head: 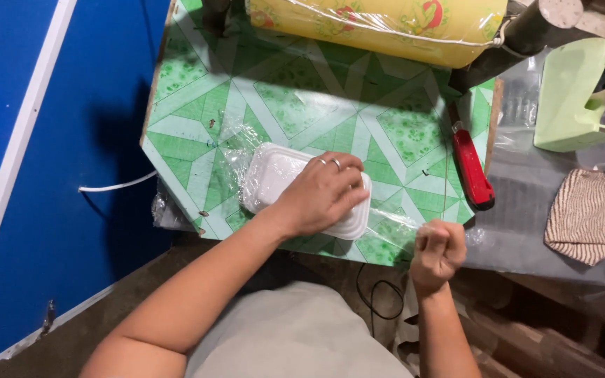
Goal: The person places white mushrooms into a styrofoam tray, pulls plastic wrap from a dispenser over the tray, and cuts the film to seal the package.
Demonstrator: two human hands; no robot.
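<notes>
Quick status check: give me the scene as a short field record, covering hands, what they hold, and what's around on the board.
left hand: palm down, pressing on the white lidded container
right hand: closed in a fist, pulling the clear film taut at the board's near edge
container: lying flat on the green patterned board, partly covered in film
film roll: yellow, at the board's far edge
red-handled tool: on the board's right edge, untouched
tape dispenser: pale green, right of the board
striped cloth: folded, near the dispenser
</notes>
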